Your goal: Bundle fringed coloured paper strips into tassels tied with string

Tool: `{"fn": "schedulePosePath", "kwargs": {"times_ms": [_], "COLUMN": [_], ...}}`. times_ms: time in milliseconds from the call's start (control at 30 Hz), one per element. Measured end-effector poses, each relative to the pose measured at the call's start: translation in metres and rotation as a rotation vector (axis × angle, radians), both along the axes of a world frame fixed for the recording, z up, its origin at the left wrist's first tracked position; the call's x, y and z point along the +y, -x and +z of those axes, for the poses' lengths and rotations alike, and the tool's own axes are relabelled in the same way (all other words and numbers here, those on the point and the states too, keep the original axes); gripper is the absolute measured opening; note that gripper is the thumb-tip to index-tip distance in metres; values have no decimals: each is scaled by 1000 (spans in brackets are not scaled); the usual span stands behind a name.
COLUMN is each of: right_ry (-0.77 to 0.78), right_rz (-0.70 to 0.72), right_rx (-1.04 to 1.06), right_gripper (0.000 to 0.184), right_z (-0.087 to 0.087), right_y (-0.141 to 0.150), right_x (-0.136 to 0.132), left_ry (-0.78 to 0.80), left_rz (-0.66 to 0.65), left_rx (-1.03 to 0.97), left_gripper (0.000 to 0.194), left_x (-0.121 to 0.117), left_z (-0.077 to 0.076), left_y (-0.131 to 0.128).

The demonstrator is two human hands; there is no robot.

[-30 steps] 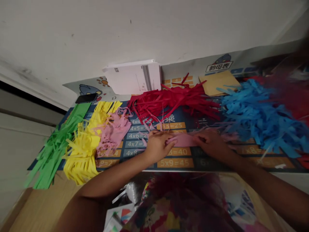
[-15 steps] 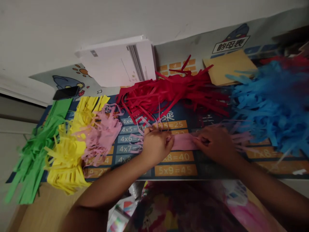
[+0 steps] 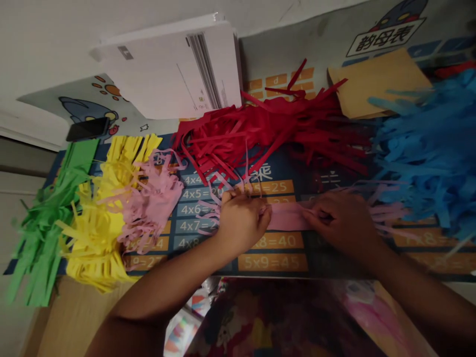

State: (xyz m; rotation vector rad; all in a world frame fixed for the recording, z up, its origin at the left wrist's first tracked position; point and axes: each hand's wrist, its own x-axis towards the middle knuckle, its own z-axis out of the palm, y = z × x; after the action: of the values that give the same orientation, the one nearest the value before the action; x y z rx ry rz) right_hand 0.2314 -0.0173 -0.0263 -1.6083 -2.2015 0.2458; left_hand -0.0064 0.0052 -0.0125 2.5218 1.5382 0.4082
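Between my two hands lies a strip of pink fringed tissue paper (image 3: 289,218), flat in its uncut middle, with thin cut strands spreading past both hands. My left hand (image 3: 243,218) pinches the strip at its left part, fingers closed. At the right part my right hand (image 3: 338,220) pinches it too, thumb and forefinger together. Loose pink strands lie beyond my left knuckles. A bunch of red fringed paper (image 3: 267,134) rests just behind the hands. Left of them sits another pink fringed bunch (image 3: 152,198), overlapping yellow fringed paper (image 3: 100,223).
Green fringed paper (image 3: 48,218) hangs over the table's left front edge. Blue fringed paper (image 3: 439,153) covers the right side, near a tan paper packet (image 3: 379,84). A white box (image 3: 167,69) with a barcode and a dark phone (image 3: 88,129) are at the back. A printed multiplication mat (image 3: 273,261) covers the table.
The camera view has shifted slightly, with the back objects appearing higher and the side items farther out. Both hands keep their pinch on the pink strip, the right one slightly farther right.
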Motion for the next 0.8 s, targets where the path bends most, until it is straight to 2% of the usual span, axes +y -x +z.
{"fn": "schedulePosePath", "kwargs": {"times_ms": [167,267,333,400,433,467,533,600,667,800], "right_ry": [11,59,39,-46,-110,-175,-249,-197,-95,-40], "right_rz": [-4,-91,-180,-231,-235,-210,-9,299,486,436], "right_rx": [-39,-18,3,-37,-87,-144,-226,-247,-232,-172], "right_gripper": [36,22,24,33,32,27,19,15,11,10], "right_z": [-1,-4,-3,2,7,12,22,28,28,18], "right_y": [0,-2,-5,-8,-9,-8,-5,0,4,-1], "right_x": [1,3,4,3,0,-3,-9,-13,-13,-2], "left_ry": [-2,-88,-193,-258,-264,-258,-226,-189,-154,-163], "left_rz": [13,-21,-151,-377,-490,-579,-667,-671,-653,-599], "left_rx": [44,41,33,70,113,168,288,372,418,461], "left_gripper": [29,22,16,17,19,20,22,23,25,19], "left_x": [-1,-1,1,4,4,5,3,0,-3,-5], "left_z": [-1,-2,-2,0,3,8,19,29,36,32], "left_y": [0,0,3,6,8,9,9,5,0,-4]}}
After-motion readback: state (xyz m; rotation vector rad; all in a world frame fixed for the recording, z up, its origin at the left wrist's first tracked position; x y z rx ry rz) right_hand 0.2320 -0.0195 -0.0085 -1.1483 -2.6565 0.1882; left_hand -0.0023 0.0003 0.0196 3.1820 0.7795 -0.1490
